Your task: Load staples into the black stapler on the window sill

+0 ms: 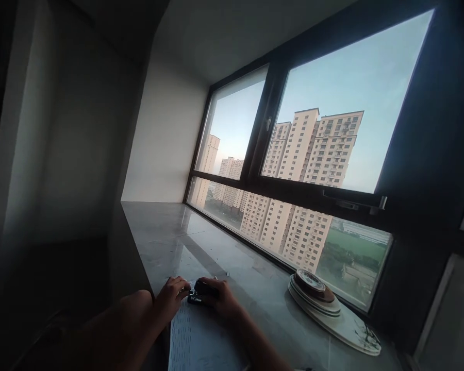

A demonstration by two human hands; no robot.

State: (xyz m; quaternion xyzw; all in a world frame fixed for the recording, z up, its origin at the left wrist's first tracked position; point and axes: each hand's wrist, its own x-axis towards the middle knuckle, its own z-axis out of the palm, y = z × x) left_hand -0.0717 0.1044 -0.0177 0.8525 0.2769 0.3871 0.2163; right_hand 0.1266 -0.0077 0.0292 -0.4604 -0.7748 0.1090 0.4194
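Note:
On the windowsill, my right hand (218, 296) is wrapped round a small black stapler (195, 299), which has white lettering on its base. A gap shows between its upper arm and its base at the left end. My left hand (174, 289) is at that end, its fingers bent and pressed together close to the gap. Whatever those fingers hold is too small and dark to make out. Under both hands lies a sheet of paper (201, 340) with rows of writing down its left side.
A stack of pale oval plates or boards (348, 324) with a round patterned dish (310, 281) on top stands at the right. Small bits are scattered on the grey stone sill (154, 226). A dark-framed window (251, 178) runs alongside; the sill's edge drops off at left.

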